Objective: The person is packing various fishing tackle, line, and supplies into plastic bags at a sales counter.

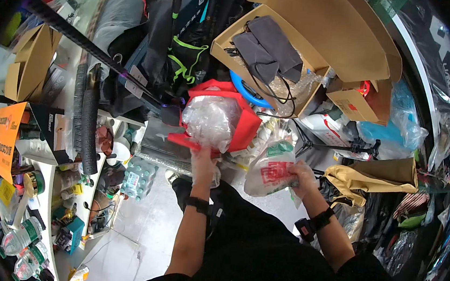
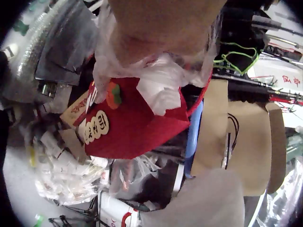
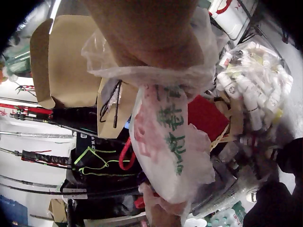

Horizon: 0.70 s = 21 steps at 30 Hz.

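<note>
My left hand, in a thin clear plastic glove, grips the near rim of a red bag. Its fingertips are hidden by the rim and a crumpled clear plastic bundle bulging from the bag's mouth. Cartoon lettering and an orange fruit patch decorate the red bag in the left wrist view. To the right, my gloved right hand pinches the edge of a translucent white plastic bag with red and green print. That plastic bag hangs close beside the red bag in the right wrist view.
An open cardboard box with dark grey cloth stands ahead. A clear bag of white bottles lies behind the red bag. Fishing rods slant across the left, above crowded shelves. Wrapped water bottles sit on the floor.
</note>
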Tool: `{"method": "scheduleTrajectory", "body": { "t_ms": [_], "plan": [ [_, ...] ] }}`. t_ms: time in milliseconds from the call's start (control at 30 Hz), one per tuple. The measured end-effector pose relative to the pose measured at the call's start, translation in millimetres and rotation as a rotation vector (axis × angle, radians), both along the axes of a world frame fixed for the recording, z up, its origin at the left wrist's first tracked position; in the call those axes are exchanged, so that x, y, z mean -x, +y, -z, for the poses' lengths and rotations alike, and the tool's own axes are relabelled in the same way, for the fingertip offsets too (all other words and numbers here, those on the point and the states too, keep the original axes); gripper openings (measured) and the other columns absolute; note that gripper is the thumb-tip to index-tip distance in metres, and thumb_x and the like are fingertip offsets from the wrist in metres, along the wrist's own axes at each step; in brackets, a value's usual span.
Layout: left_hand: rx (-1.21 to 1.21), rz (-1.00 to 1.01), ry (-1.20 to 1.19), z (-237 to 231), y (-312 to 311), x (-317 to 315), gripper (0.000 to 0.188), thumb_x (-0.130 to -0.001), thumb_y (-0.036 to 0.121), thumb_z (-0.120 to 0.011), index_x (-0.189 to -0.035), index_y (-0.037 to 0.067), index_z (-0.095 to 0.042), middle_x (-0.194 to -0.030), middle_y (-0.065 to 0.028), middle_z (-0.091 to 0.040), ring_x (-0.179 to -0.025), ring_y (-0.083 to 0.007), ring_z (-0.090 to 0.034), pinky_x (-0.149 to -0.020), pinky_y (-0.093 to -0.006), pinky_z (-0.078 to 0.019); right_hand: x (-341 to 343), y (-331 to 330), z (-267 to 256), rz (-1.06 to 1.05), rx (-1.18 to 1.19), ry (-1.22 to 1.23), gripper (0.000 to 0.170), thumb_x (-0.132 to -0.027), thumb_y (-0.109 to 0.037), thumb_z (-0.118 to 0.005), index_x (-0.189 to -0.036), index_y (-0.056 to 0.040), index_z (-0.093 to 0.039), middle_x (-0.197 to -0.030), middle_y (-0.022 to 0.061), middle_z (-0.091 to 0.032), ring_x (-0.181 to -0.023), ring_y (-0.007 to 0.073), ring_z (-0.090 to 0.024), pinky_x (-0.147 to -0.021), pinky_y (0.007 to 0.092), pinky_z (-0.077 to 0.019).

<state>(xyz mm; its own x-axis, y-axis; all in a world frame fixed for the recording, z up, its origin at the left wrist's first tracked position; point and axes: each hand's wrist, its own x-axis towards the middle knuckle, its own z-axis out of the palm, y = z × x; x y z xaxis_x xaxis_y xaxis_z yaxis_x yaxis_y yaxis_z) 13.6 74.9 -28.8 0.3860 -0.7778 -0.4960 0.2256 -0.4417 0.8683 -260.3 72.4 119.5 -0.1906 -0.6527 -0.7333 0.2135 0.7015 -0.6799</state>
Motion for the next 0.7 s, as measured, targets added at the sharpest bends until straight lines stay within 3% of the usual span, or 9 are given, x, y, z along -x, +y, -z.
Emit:
{"method": "scheduleTrajectory", "body": {
  "t_ms": [67,200,233,300,333,367,433,600,700],
  "plan": [
    [0.204,0.058,0.025,21,-13,7,0.068,-0.074,0.011,-0.071,-0.130,0.008,-0.033,-0.111,-0.0234,-0.054,-0.093,-0.0384,-0.059,-0.084,-0.0391,-0.0510,-1,2,-1,-0.006,0.023,0.044,0.021,-0.073,-0.010,-0.068,-0.080,-0.0045,-0.049,-0.072,0.0058,-0.053,-0.058,0.0202,-0.054,-0.055,0.0334,-0.0474],
    [0.204,-0.223,0.720,50,-64,37,0.046,-0.077,0.018,-0.071,-0.117,0.007,-0.051,-0.110,-0.0193,-0.054,-0.090,-0.0330,-0.060,-0.087,-0.0361,-0.0501,33,22,17,-0.264,0.180,0.263,0.021,-0.064,-0.009,-0.069,-0.080,-0.0079,-0.055,-0.070,0.0058,-0.051,-0.067,0.0243,-0.054,-0.060,0.0337,-0.0450],
    [0.328,0.055,-0.169,69,-81,39,0.042,-0.081,0.019,-0.066,-0.118,0.008,-0.051,-0.110,-0.0201,-0.055,-0.091,-0.0324,-0.060,-0.088,-0.0368,-0.0490,46,28,23,-0.341,0.217,0.342,0.023,-0.062,-0.009,-0.070,-0.081,-0.0085,-0.056,-0.069,0.0059,-0.051,-0.068,0.0253,-0.054,-0.061,0.0334,-0.0443],
    [0.409,0.339,-1.056,123,-115,44,0.038,-0.085,0.020,-0.061,-0.120,0.008,-0.051,-0.109,-0.0209,-0.055,-0.093,-0.0318,-0.060,-0.089,-0.0374,-0.0478,41,36,9,-0.290,0.130,0.341,0.021,-0.064,-0.007,-0.069,-0.078,-0.0088,-0.055,-0.068,0.0047,-0.051,-0.066,0.0234,-0.054,-0.060,0.0334,-0.0438],
    [0.315,0.603,-1.152,114,-138,43,0.041,-0.085,0.024,-0.056,-0.122,0.007,-0.050,-0.122,-0.0239,-0.049,-0.101,-0.0368,-0.057,-0.092,-0.0403,-0.0453,40,40,7,-0.136,0.107,0.254,0.018,-0.068,-0.008,-0.068,-0.076,-0.0079,-0.052,-0.068,0.0032,-0.050,-0.062,0.0188,-0.051,-0.056,0.0311,-0.0421],
    [0.236,0.597,-0.878,105,-138,44,0.042,-0.085,0.024,-0.057,-0.122,0.006,-0.050,-0.122,-0.0251,-0.050,-0.105,-0.0373,-0.056,-0.092,-0.0405,-0.0448,42,45,3,0.021,0.084,0.170,0.018,-0.072,-0.009,-0.067,-0.074,-0.0071,-0.049,-0.068,0.0017,-0.050,-0.058,0.0143,-0.048,-0.052,0.0287,-0.0405],
    [0.055,0.459,-0.365,-4,-138,37,0.044,-0.084,0.025,-0.057,-0.122,0.004,-0.050,-0.123,-0.0276,-0.052,-0.112,-0.0383,-0.054,-0.092,-0.0409,-0.0440,49,57,-5,0.025,0.060,0.221,0.018,-0.072,-0.009,-0.067,-0.073,-0.0073,-0.049,-0.068,0.0018,-0.050,-0.058,0.0143,-0.048,-0.052,0.0288,-0.0405],
    [0.287,0.368,-0.181,-26,-114,26,0.057,-0.082,0.020,-0.064,-0.131,0.002,-0.041,-0.122,-0.0209,-0.054,-0.109,-0.0269,-0.056,-0.090,-0.0348,-0.0450,44,72,-7,0.058,0.017,0.199,0.019,-0.073,-0.011,-0.066,-0.072,-0.0082,-0.048,-0.067,0.0007,-0.048,-0.058,0.0135,-0.048,-0.052,0.0282,-0.0397],
    [0.215,0.061,0.207,-28,-81,21,0.092,-0.079,0.020,-0.074,-0.146,0.007,-0.013,-0.135,-0.0154,-0.042,-0.114,-0.0227,-0.050,-0.095,-0.0326,-0.0416,31,70,0,0.081,0.036,0.165,0.019,-0.071,-0.009,-0.067,-0.071,-0.0101,-0.048,-0.064,-0.0004,-0.046,-0.055,0.0125,-0.045,-0.049,0.0271,-0.0363]
  ]
}}
